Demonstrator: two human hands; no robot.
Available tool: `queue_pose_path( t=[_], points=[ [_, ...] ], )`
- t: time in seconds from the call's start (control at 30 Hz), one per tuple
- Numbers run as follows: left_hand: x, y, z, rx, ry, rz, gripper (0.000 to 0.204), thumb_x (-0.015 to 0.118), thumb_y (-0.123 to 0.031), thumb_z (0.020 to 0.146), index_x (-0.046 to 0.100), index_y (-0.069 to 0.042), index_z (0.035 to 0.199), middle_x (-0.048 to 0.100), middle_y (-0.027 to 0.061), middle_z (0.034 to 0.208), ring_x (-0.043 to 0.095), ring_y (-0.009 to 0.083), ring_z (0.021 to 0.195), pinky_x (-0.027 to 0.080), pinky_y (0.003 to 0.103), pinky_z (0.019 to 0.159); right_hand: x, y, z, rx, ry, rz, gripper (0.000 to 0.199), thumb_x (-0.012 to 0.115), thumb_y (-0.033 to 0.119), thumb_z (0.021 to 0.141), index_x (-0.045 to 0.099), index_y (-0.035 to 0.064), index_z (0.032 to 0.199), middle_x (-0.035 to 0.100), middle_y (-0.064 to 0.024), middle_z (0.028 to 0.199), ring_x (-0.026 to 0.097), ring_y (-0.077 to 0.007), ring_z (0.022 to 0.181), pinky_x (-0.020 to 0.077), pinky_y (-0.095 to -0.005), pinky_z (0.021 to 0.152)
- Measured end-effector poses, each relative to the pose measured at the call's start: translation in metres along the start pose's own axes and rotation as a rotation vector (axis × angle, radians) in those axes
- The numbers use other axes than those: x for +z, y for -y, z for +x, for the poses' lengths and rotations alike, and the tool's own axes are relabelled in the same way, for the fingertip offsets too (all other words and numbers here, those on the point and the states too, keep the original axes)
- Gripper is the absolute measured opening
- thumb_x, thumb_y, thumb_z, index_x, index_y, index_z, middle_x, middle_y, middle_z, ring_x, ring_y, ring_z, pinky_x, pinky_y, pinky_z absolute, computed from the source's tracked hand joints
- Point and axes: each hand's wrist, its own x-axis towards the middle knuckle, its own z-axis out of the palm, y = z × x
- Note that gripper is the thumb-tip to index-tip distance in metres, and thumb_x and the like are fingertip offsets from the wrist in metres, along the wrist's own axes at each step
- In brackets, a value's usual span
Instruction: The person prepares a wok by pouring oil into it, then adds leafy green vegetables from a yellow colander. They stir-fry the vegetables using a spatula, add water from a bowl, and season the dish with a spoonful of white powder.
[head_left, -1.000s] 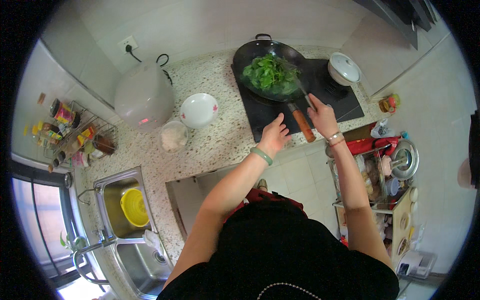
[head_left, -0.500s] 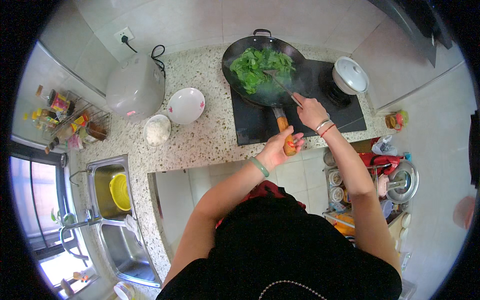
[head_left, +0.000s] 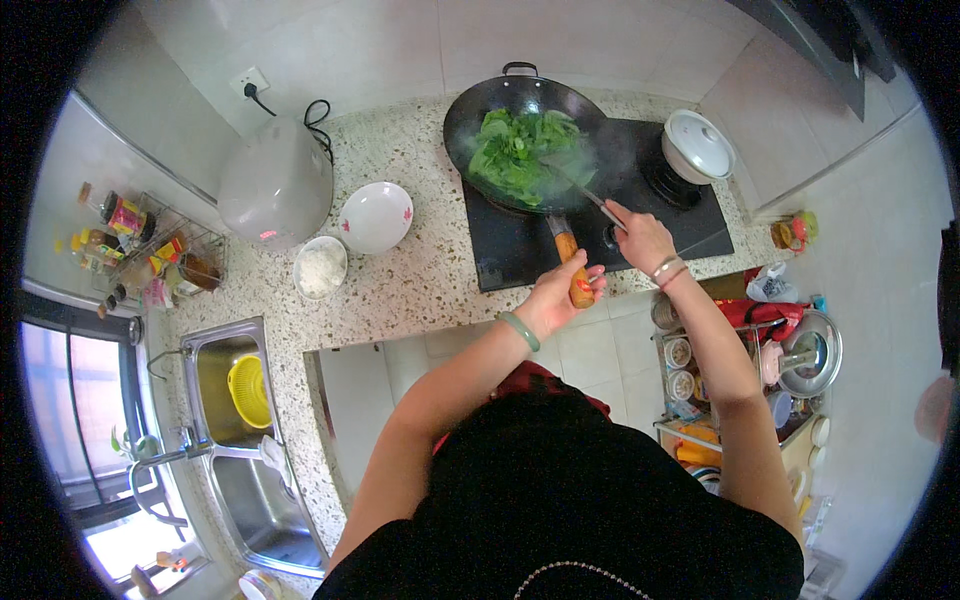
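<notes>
Leafy greens (head_left: 515,150) are contained in the steaming black wok (head_left: 570,98) on the cooktop (head_left: 510,255), whose wooden handle (head_left: 566,245), ungripped a second ago, is now clasped by the left hand (head_left: 552,300), while the spatula (head_left: 600,204) is held by the right hand (head_left: 642,240).

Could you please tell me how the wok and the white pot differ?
Size: the wok is wide, while the pot is clearly smaller.
Colour: the wok is black; the pot is white.
Cover: the wok is open, showing greens; the pot has its lid on.
Contact: the left hand grips the wok's handle; neither hand touches the pot.
Both stand on the stove.
</notes>
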Motion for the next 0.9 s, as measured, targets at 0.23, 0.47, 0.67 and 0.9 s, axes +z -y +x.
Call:
queue_pose_path(
  t=[0.23,0.47,0.67,0.9],
  points=[
    [0.008,-0.002,-0.002,0.156,-0.147,0.112,0.030,0.058,-0.028,0.091,0.050,-0.007,0.110,0.058,0.0067,0.097,0.058,0.0209,0.088,0.050,0.038,0.074,0.010,0.023,0.015,0.003,-0.080,0.186,0.039,0.055,0.016,0.082,0.055,0.0133,0.121,0.063,-0.0221,0.094,0.062,-0.0383,0.085,0.0511,-0.0466,0.074],
    [-0.002,-0.008,0.005,0.168,-0.155,0.148,0.029,0.060,-0.026,0.090,0.052,-0.007,0.110,0.058,0.0082,0.099,0.057,0.0225,0.093,0.049,0.040,0.080,-0.028,0.028,-0.018,0.048,-0.150,0.433,0.034,0.057,0.022,0.088,0.057,0.0062,0.118,0.063,-0.0232,0.090,0.061,-0.0388,0.084,0.0509,-0.0425,0.072],
    [-0.001,-0.004,-0.002,0.102,-0.070,0.053,0.027,0.060,-0.019,0.089,0.047,-0.008,0.111,0.056,0.0082,0.100,0.059,0.0238,0.087,0.050,0.038,0.070,-0.001,0.028,-0.034,-0.028,-0.046,0.132,0.034,0.054,0.019,0.088,0.057,0.0114,0.120,0.064,-0.0207,0.086,0.063,-0.0377,0.074,0.0513,-0.0444,0.066],
    [0.004,0.001,-0.002,0.099,-0.018,0.035,0.024,0.058,-0.017,0.091,0.046,-0.007,0.109,0.058,0.0085,0.098,0.060,0.0229,0.084,0.051,0.038,0.067,0.016,0.019,0.020,-0.054,-0.094,0.088,0.031,0.053,0.020,0.086,0.059,0.0098,0.114,0.063,-0.0235,0.083,0.061,-0.0405,0.078,0.0502,-0.0494,0.070]
  ],
)
